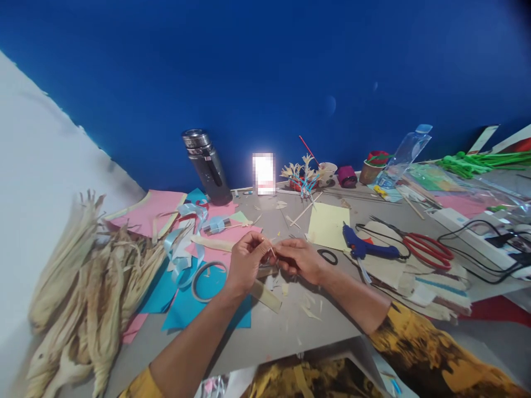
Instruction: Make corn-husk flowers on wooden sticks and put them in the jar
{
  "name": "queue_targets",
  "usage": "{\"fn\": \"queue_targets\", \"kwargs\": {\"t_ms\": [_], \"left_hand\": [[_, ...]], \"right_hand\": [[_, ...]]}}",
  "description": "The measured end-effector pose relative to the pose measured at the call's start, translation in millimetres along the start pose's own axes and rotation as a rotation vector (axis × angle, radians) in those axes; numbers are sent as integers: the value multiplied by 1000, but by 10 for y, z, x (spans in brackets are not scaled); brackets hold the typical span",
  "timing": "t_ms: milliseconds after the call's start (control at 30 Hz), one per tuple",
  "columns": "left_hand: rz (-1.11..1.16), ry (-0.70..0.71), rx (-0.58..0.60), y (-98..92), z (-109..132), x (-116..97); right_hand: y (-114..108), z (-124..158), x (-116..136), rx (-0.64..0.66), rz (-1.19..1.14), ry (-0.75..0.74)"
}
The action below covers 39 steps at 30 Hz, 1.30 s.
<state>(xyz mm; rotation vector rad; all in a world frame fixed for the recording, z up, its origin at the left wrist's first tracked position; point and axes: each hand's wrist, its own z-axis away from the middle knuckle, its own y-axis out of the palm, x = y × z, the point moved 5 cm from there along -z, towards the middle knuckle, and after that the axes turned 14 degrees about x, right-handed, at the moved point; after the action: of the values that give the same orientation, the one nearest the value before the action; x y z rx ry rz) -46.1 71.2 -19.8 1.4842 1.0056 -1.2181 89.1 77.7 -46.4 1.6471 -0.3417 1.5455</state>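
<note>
My left hand (248, 260) and my right hand (301, 260) meet over the middle of the table. Between their pinched fingertips is a thin pale strip (271, 250), too small to name with certainty. Both hands are closed on it. Below the wrists lies a flat strip of husk (266, 296), with small husk scraps (310, 309) to its right. A roll of tape (194, 283) rests on blue paper (182, 318) beside my left forearm. Right of my right hand are a black ring (327, 256) and yellow paper (328, 225).
Dried corn husks (99, 309) pile up at the left. A dark flask (209, 171) stands near the wall, with husk flowers (306, 176) farther right. On the right are a blue glue gun (367, 247), red-handled scissors (429, 250), a plastic bottle (404, 157) and a power strip (473, 237).
</note>
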Motion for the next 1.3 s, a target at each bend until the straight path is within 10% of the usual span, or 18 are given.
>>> {"fn": "queue_targets", "kwargs": {"t_ms": [233, 533, 1300], "left_hand": [[-55, -16, -85, -35, 8, 16], [342, -191, 147, 99, 2, 20], [141, -139, 171, 91, 38, -24]], "right_hand": [[9, 81, 194, -304, 632, -215], [122, -7, -15, 178, -145, -2], [70, -15, 82, -22, 215, -185]]}}
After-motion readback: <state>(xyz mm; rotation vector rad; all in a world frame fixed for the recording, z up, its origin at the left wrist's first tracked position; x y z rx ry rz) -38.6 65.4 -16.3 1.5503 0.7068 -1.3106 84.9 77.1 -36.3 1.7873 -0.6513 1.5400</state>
